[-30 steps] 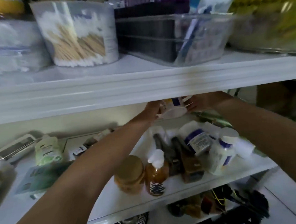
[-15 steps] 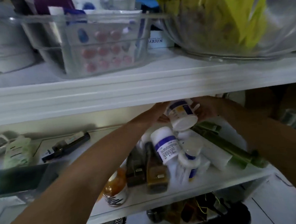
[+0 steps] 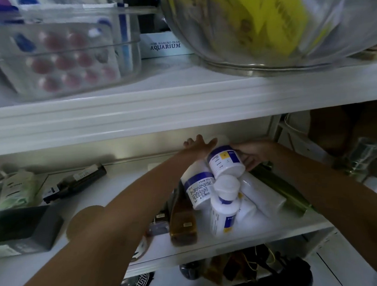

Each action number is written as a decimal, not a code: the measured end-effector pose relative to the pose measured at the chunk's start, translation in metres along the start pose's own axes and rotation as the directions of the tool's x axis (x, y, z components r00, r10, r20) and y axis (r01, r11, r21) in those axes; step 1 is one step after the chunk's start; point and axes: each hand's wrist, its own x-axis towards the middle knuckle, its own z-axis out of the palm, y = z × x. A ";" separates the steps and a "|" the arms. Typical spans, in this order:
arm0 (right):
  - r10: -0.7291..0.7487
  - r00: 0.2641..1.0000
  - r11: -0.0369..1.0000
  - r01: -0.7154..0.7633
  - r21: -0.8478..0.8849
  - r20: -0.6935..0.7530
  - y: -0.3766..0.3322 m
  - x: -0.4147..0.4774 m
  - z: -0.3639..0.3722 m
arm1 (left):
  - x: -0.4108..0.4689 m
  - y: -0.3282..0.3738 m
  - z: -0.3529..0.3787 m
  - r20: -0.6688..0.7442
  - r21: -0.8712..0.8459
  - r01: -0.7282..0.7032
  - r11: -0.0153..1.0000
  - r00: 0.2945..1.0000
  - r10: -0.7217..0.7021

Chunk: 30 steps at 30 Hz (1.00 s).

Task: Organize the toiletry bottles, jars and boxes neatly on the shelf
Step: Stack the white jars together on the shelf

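My right hand curls round a blue-banded white jar; left hand flat, fingers straight. Bottles below lie heaped: sorting barely begun.

Upper shelf, above my level: clear plastic bin with pink blister packs. White box lettered AQUARIUM set back between bin and big clear bowl. Bowl holds yellow packets. Below me: dark tangle with yellow cords, too blurred to name.
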 end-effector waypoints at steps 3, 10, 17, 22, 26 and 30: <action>-0.003 1.000 0.999 0.003 -0.034 -0.009 0.000 0.005 0.003 | 0.002 -0.009 0.000 -0.015 0.129 -0.024 0.991 1.000 0.027; -0.018 0.998 0.987 0.008 -0.160 -0.065 -0.002 0.012 0.012 | 0.003 -0.018 0.001 0.129 0.156 0.001 0.988 0.991 -0.021; -0.133 0.979 0.946 0.080 -0.315 -0.151 -0.015 0.005 0.009 | -0.005 -0.039 -0.019 0.020 0.224 -0.041 0.974 0.999 0.037; -0.321 0.930 0.892 0.233 -0.387 -0.180 -0.049 -0.021 0.020 | -0.020 -0.077 -0.065 -0.109 0.423 -0.013 0.906 0.992 0.066; -0.405 0.905 0.814 0.290 -0.503 -0.134 -0.090 -0.011 0.048 | -0.037 -0.117 -0.104 -0.209 0.473 0.061 0.879 0.977 0.044; -0.505 0.860 0.693 0.356 -0.627 -0.070 -0.128 -0.001 0.088 | -0.057 -0.161 -0.137 -0.280 0.470 0.134 0.873 0.960 0.004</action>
